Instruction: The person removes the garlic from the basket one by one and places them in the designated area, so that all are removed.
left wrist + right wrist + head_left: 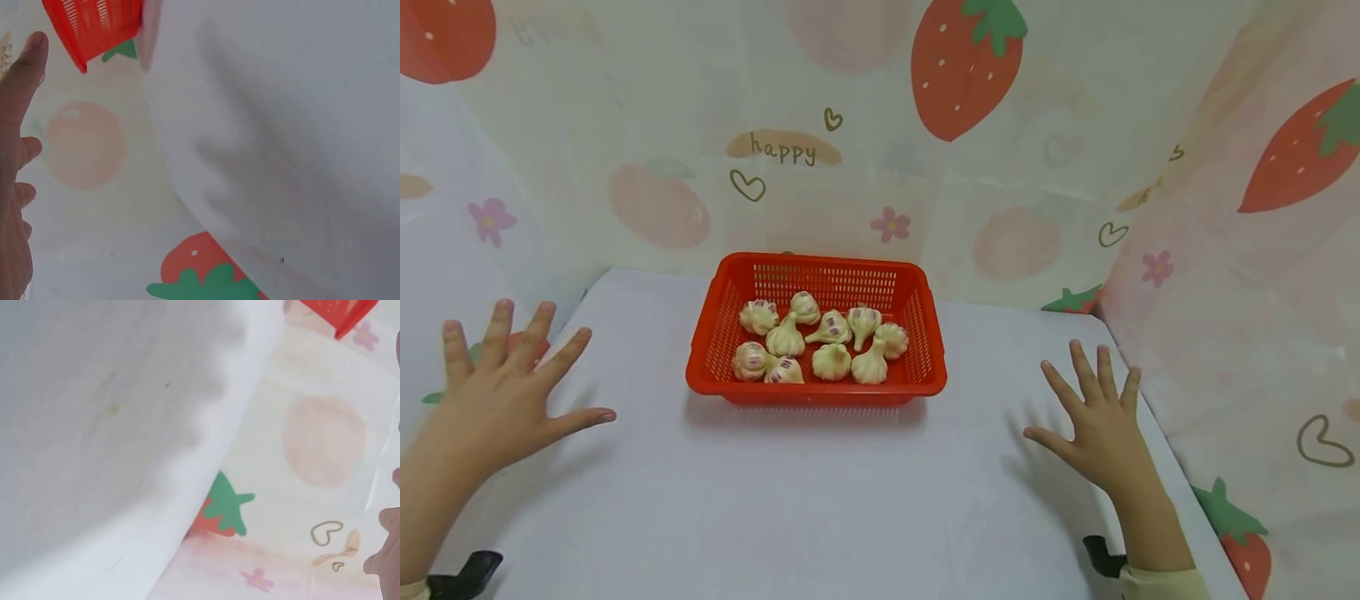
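Note:
A red plastic basket (816, 389) with slotted walls stands toward the back of the white table, and several garlic bulbs (831, 362) lie inside it. To the left of the basket, my left hand (505, 396) is held over the table with fingers spread, touching nothing. My right hand (1097, 425) is likewise spread on the right side, apart from the basket and holding nothing. The left wrist view catches a corner of the basket (103, 25) beyond the thumb. In the right wrist view only fingertips (390, 519) show at the edge.
The white table (850, 500) has its right edge beside my right arm. Behind it hangs a curtain (850, 192) printed with strawberries, hearts and flowers, which also runs along the right side. A dark strap end (471, 575) shows at my left wrist, another (1102, 557) at my right.

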{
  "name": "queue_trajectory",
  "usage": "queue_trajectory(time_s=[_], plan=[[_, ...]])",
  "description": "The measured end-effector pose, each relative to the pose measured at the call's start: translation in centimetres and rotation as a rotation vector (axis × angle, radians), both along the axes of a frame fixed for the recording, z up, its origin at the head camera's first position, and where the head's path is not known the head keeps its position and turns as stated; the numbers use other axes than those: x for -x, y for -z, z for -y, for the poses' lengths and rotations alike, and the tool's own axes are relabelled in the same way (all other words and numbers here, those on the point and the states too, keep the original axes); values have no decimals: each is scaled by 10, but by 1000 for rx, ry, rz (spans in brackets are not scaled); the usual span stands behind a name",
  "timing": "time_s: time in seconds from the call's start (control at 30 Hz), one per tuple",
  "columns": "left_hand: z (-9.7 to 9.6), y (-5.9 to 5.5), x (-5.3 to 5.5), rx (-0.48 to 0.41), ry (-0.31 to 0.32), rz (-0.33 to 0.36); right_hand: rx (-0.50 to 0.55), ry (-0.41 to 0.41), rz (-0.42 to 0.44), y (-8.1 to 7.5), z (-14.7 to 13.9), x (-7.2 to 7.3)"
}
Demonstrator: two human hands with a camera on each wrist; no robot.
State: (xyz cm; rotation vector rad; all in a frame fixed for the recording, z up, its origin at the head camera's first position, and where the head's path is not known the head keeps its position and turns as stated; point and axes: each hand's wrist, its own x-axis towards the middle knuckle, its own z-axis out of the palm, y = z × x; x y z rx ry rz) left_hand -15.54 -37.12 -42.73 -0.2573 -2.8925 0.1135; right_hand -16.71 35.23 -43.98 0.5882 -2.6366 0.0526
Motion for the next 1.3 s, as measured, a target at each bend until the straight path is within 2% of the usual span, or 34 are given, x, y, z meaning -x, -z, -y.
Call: queue_trajectory(time_s=[0.27,0.4,0.5,0.7,0.83,1.07,1.3], plan=[[-19,-3,3,-22,41,-42,72,-42,-29,-3,18,4],[-27,-4,4,-62,48,-35,112,-55,-35,-5,28,6],[-33,-5,4,-130,69,-34,138,-68,-34,-7,35,8],[-49,2,10,-273,109,-28,185,-95,-22,-16,50,15],[-63,7,14,-347,120,-22,215,-112,-10,-25,64,20],[-84,14,22,-544,160,-24,259,-164,-12,-42,90,30],[-103,18,30,-769,126,6,340,-214,25,-50,112,41]])
